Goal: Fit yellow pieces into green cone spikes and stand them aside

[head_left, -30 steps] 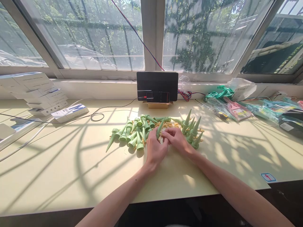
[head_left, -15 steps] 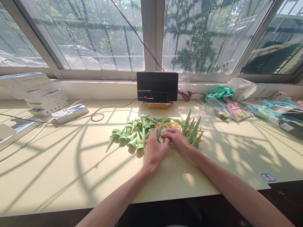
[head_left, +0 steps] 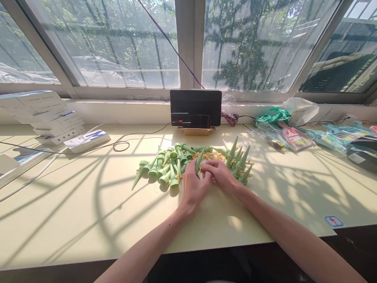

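My left hand point(head_left: 194, 184) is closed around a green plastic watering spike point(head_left: 200, 159), its pointed end up. My right hand point(head_left: 220, 175) meets it at the spike's lower part, with thumb and fingers pinched on a small yellow valve piece point(head_left: 202, 168) that is mostly hidden. To the left lies a heap of green watering spikes point(head_left: 160, 159), some showing their open round ends. Several more spikes point(head_left: 242, 159) stand points-up beside my right hand. Loose yellow valve pieces point(head_left: 216, 156) lie behind the hands.
A dark tablet point(head_left: 196, 104) with a phone point(head_left: 196, 121) before it leans on a cardboard stand at the window. White boxes point(head_left: 44, 112) are stacked at left, near a cable loop point(head_left: 120, 146). Plastic-bagged items point(head_left: 297, 135) and a black object point(head_left: 363, 151) lie at right.
Almost nothing differs. Both hands stay in the same place, with only a slight shift of the right fingers at the yellow valve piece.
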`<state>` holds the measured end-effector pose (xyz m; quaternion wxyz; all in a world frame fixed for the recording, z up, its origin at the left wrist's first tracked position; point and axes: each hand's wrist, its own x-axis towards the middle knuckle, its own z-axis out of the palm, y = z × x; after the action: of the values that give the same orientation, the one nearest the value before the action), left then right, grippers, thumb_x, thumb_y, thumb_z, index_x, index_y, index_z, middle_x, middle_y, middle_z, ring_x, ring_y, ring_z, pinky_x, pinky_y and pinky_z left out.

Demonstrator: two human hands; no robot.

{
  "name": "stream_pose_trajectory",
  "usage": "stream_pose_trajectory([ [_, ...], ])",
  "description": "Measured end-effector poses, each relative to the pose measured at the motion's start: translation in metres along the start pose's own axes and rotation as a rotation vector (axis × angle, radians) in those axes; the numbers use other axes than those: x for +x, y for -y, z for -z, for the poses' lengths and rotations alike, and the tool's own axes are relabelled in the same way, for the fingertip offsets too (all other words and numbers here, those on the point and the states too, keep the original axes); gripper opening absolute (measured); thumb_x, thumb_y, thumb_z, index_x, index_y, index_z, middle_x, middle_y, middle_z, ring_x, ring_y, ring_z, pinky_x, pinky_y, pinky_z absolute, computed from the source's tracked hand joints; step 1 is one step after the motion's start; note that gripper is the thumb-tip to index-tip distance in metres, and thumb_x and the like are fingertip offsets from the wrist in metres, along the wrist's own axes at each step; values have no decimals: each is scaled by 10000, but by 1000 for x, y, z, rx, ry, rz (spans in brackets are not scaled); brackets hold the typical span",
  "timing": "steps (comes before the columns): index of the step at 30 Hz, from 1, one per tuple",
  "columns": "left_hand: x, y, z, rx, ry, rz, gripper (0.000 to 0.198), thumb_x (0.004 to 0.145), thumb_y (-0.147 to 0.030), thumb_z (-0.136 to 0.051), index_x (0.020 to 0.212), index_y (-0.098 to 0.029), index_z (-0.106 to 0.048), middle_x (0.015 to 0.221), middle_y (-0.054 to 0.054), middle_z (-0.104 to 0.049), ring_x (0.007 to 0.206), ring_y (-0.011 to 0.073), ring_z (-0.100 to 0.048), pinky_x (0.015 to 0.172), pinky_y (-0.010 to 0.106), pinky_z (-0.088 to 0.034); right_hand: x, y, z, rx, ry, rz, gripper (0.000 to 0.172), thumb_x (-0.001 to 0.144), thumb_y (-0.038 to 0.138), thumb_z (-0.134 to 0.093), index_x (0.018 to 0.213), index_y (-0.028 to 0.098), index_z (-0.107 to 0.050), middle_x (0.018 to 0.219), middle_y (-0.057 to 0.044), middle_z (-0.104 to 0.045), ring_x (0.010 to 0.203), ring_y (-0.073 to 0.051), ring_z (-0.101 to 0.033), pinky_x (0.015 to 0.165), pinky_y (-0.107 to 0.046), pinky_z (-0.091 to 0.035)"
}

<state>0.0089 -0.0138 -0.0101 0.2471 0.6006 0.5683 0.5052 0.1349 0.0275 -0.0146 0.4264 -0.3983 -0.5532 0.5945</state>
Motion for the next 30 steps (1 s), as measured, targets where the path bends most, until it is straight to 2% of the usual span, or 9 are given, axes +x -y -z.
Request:
stream_pose_trajectory([
  [5, -1, 1, -1, -8, 5, 5, 376, 885, -242, -637, 1258, -204, -657, 1036, 74, -703, 857, 192, -659, 750, 326, -554, -3, 7, -2, -160, -57, 125, 368, 833, 487, -703, 621, 188, -669, 577, -7, -578, 539, -128, -458, 524, -290, -335],
  [9, -1, 1, -1, -6, 4, 0, 379, 890, -249, -635, 1265, -201, -656, 1036, 76, -704, 864, 194, -659, 743, 325, -553, -4, 9, -3, -197, -68, 184, 347, 840, 462, -696, 624, 191, -682, 582, -8, -595, 548, -134, -475, 543, -295, -364],
  [14, 0, 2, -1, 9, 3, 5, 410, 869, -236, -642, 1277, -193, -647, 1076, 87, -700, 901, 205, -666, 798, 352, -566, -1, 3, -1, -60, -39, 67, 363, 814, 470, -732, 608, 185, -647, 562, 4, -559, 521, -113, -435, 497, -271, -307],
  [18, 0, 2, -1, 10, 11, 11, 466, 846, -226, -643, 1309, -173, -632, 1094, 97, -689, 938, 219, -673, 839, 375, -571, 2, 1, -1, 102, -7, -73, 368, 728, 467, -787, 579, 181, -611, 527, 22, -511, 481, -93, -398, 467, -264, -266],
  [21, 0, 3, -1, 5, 12, 9, 482, 839, -222, -638, 1318, -169, -631, 1117, 101, -687, 944, 222, -673, 852, 385, -571, 2, 1, -1, 133, -10, -105, 367, 697, 466, -805, 581, 170, -621, 542, 19, -515, 481, -88, -403, 458, -261, -250],
  [25, 0, 4, -1, 1, 6, 7, 466, 849, -228, -634, 1311, -168, -637, 1127, 104, -690, 945, 221, -671, 846, 380, -566, 1, 0, -1, 82, -18, -46, 366, 749, 464, -774, 588, 169, -627, 547, 18, -523, 484, -86, -402, 472, -263, -264],
  [30, 1, 4, -2, -1, 10, 10, 412, 877, -245, -628, 1283, -177, -647, 1095, 91, -701, 860, 191, -650, 761, 338, -549, -1, 3, -1, -123, -48, 86, 364, 819, 476, -706, 619, 174, -661, 563, 2, -562, 529, -115, -454, 504, -275, -312],
])
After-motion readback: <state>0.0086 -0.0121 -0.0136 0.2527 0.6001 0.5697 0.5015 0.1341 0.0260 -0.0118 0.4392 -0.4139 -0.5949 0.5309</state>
